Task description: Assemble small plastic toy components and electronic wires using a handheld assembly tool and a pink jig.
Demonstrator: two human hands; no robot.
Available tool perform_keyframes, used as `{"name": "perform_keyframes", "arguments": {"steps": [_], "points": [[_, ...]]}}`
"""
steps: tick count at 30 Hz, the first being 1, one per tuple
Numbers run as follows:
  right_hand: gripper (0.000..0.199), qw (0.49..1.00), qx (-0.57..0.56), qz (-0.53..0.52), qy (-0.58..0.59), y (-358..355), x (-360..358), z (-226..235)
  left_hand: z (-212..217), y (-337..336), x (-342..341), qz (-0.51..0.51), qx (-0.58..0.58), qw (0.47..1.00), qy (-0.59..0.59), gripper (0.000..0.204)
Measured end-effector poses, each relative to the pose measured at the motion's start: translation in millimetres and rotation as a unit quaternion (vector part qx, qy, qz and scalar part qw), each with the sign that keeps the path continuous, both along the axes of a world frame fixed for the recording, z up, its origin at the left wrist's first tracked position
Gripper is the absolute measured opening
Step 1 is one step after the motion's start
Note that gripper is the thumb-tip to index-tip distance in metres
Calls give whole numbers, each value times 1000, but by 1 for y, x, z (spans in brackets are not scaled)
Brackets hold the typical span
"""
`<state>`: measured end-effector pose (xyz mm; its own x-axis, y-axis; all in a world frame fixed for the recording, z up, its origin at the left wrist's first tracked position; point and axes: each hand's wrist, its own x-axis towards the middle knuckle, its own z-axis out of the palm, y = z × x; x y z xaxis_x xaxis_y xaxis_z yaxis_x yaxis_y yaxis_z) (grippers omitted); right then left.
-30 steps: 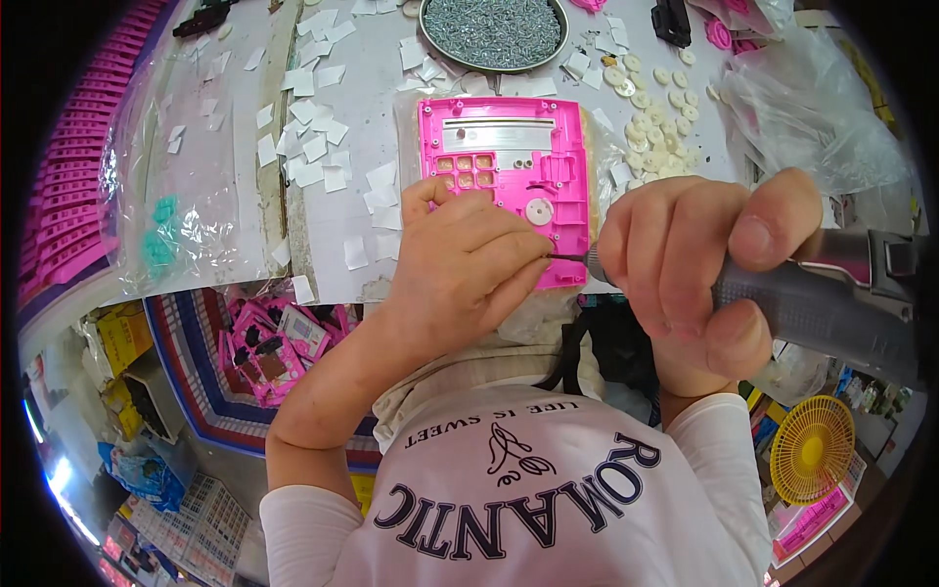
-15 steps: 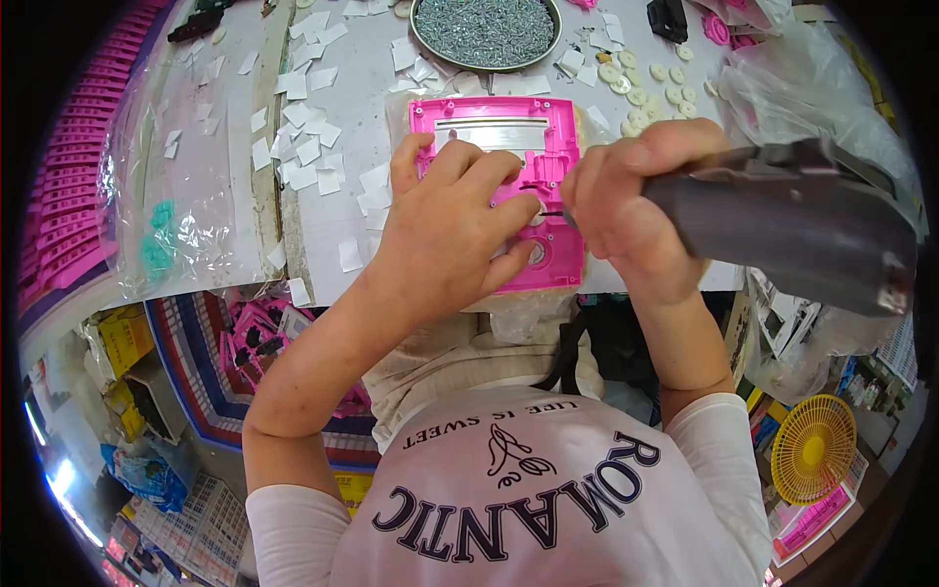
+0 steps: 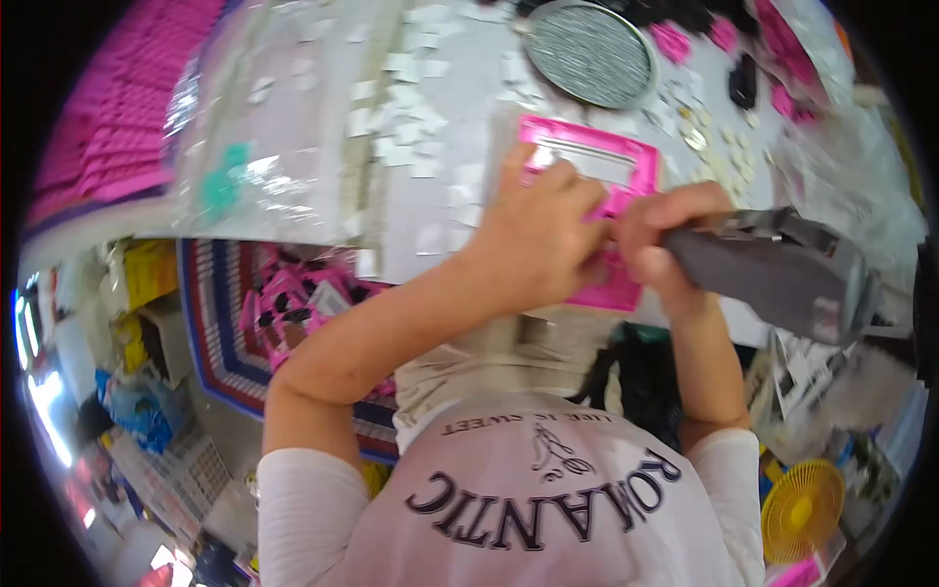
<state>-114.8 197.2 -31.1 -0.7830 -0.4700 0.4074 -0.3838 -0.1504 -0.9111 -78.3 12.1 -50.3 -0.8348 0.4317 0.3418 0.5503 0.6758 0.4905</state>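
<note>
A pink plastic housing with a silvery strip near its far edge rests on the table in front of me. My left hand lies across it, fingers bent over its left side and inside, holding it in place. In my right hand is a dark grey power screwdriver, its body stretching out to the right. The driver's tip points toward the housing's right half, beside my left fingertips. My hands and motion blur hide the exact contact point.
A round metal dish of screws stands beyond the housing. Pale discs lie to its right, white paper squares to the left. Clear plastic bags fill the right side. Below the table sits a striped basket with pink parts.
The whole view has shifted, so table and hands appear farther right and tilted. My left fingers look more bent over the housing. The screwdriver stays in my right hand.
</note>
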Motion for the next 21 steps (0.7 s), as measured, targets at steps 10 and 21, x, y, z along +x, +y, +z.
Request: {"name": "perform_keyframes", "arguments": {"steps": [10, 21], "points": [[46, 990, -132, -4, -44, 42, -46, 65, 44, -244, -76, 392, -260, 882, -24, 22], [35, 990, -115, -18, -75, 37, -60, 52, 46, -301, -59, 363, -450, 777, -250, 20]]}}
